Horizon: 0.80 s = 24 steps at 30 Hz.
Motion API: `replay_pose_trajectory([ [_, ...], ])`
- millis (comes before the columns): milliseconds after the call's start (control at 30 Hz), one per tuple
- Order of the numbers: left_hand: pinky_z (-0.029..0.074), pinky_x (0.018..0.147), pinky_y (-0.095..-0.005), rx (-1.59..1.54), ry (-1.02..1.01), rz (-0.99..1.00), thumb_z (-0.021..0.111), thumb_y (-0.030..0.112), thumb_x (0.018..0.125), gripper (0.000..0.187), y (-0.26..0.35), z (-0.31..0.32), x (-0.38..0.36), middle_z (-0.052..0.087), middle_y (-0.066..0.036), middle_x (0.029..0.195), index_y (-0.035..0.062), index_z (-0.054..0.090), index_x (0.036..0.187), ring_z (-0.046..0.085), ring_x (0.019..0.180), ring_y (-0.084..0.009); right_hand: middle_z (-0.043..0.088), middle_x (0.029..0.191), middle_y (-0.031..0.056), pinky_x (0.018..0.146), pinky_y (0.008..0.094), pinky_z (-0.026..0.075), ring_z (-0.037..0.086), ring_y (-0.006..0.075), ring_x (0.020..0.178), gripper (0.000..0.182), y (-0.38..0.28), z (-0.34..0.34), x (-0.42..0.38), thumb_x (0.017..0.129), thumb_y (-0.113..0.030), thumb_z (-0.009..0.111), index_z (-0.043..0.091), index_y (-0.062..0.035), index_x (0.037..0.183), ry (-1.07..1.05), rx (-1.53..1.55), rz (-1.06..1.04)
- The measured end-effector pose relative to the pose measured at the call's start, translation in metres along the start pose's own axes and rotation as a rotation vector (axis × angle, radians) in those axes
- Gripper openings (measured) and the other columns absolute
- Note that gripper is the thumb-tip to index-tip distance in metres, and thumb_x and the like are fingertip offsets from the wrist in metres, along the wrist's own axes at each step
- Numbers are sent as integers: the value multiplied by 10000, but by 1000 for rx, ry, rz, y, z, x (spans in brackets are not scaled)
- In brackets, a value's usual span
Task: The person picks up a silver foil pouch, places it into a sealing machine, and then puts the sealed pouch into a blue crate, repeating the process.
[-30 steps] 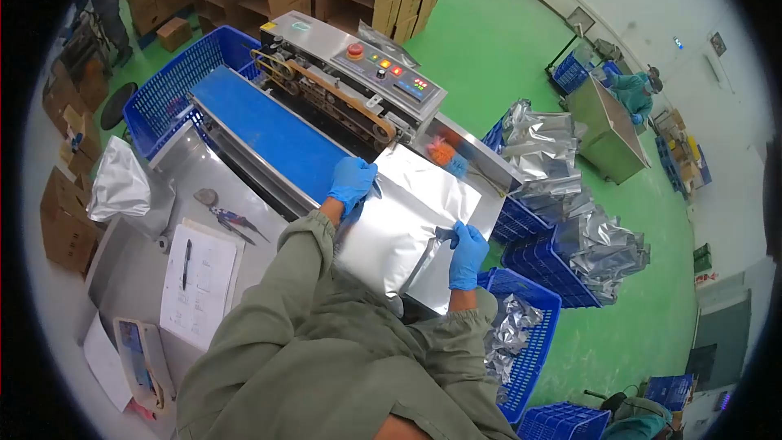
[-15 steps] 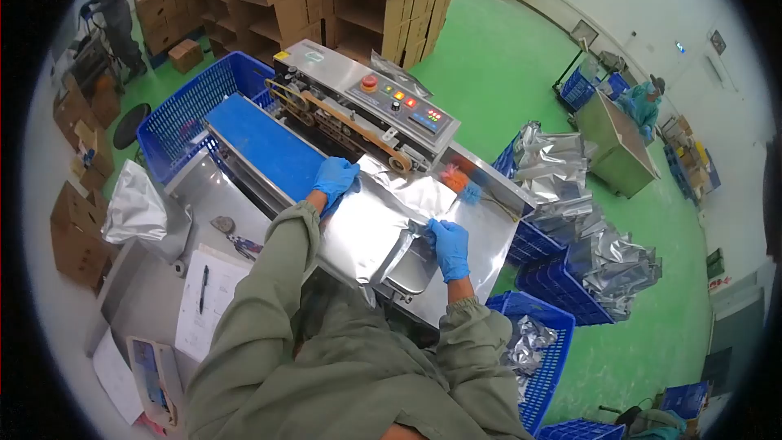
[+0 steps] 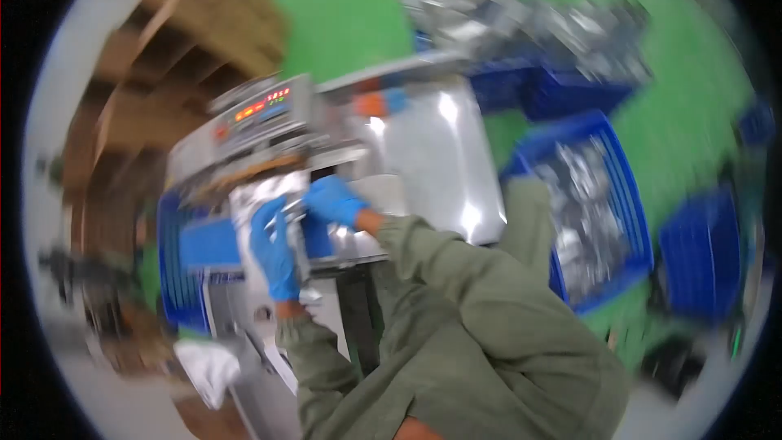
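Note:
The whole view is smeared by motion. A silver foil bag (image 3: pixel 252 210) lies against the front of the band sealing machine (image 3: pixel 244 121), over the blue conveyor belt (image 3: pixel 206 243). My left hand (image 3: pixel 275 251), in a blue glove, is wrapped over the bag's near side, fingers pointing toward the machine. Close beside it, my right hand (image 3: pixel 334 200), also gloved in blue, has its fingers closed at the bag's right edge. The exact grip of the fingertips is blurred. Lit red digits show on the machine's panel.
A shiny steel table (image 3: pixel 440 155) extends to the right of the machine. Blue crates with silver bags stand beyond it, one crate (image 3: pixel 639 232) near my right side. Cardboard boxes (image 3: pixel 204 24) are stacked at the left. A white bag (image 3: pixel 205 368) sits lower left.
My view has swung to the right. My right hand has come in next to my left, and the foil bag, broad and flat before, now looks narrower, gathered between them.

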<state>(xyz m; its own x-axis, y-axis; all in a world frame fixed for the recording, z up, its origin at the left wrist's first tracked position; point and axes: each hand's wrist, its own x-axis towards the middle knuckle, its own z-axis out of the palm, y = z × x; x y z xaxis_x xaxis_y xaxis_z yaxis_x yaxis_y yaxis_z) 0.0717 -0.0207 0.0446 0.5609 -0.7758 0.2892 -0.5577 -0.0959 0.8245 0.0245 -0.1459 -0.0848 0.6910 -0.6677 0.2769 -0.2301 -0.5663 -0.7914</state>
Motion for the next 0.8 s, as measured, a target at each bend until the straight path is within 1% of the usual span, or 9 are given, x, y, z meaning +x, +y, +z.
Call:
replay_pose_trajectory([
  [133,421,881,-296,-115,-203,34,505,114,909,186,7,41,-29,615,-94,1025,-20,611,983,555,951,-178,627,832,189,742,349,459,590,272,744,341,-20,-103,-72,816,-336,541,650,-18,871,-64,338,188],
  [200,414,886,-295,-15,-272,-31,507,127,911,193,0,50,-34,615,-90,1027,-23,614,971,554,946,-175,642,828,170,737,379,463,609,292,764,351,29,-150,-118,782,-346,598,658,-15,884,55,514,192],
  [267,414,881,-292,22,-274,-39,506,127,911,193,-11,50,-33,617,-87,1012,-23,614,967,554,939,-171,659,814,95,721,293,472,613,196,764,212,99,-198,-177,796,-246,647,681,-51,873,398,754,441],
  [300,414,876,-288,61,-252,-46,505,128,912,194,-13,55,-29,619,-85,997,-23,615,964,555,933,-167,665,856,78,669,292,485,621,165,754,137,156,-225,-209,794,-119,589,670,-31,861,493,603,630],
  [333,414,876,-288,71,-254,-50,505,128,912,194,-9,65,-24,619,-85,997,-23,615,964,555,933,-167,661,841,99,654,303,486,622,204,715,138,213,-246,-253,783,-101,567,670,-37,848,659,-81,441],
  [367,419,861,-281,87,-214,-39,506,126,909,191,-1,72,-20,619,-82,974,-22,616,960,555,924,-163,650,841,131,669,348,486,611,260,721,179,226,-270,-287,794,-152,537,666,-35,836,635,-378,656],
  [467,456,782,-275,240,-89,-8,542,134,892,182,-12,78,1,631,-58,929,-1,623,985,563,848,-151,621,960,166,752,374,474,596,293,840,326,350,-268,-393,785,-263,574,583,-31,1013,585,-592,1105],
  [633,462,768,-311,620,349,201,598,140,832,207,-9,59,56,638,-113,897,21,641,996,593,829,-226,568,1146,226,873,455,440,555,372,1040,722,453,-248,-414,736,-419,655,431,-18,1293,204,-675,1117],
  [800,437,828,-397,841,376,240,633,222,784,306,-42,46,115,618,-148,994,73,631,1051,566,926,-316,621,946,208,687,432,485,600,381,812,234,500,-241,-427,755,-196,569,616,8,859,88,-789,1037],
])
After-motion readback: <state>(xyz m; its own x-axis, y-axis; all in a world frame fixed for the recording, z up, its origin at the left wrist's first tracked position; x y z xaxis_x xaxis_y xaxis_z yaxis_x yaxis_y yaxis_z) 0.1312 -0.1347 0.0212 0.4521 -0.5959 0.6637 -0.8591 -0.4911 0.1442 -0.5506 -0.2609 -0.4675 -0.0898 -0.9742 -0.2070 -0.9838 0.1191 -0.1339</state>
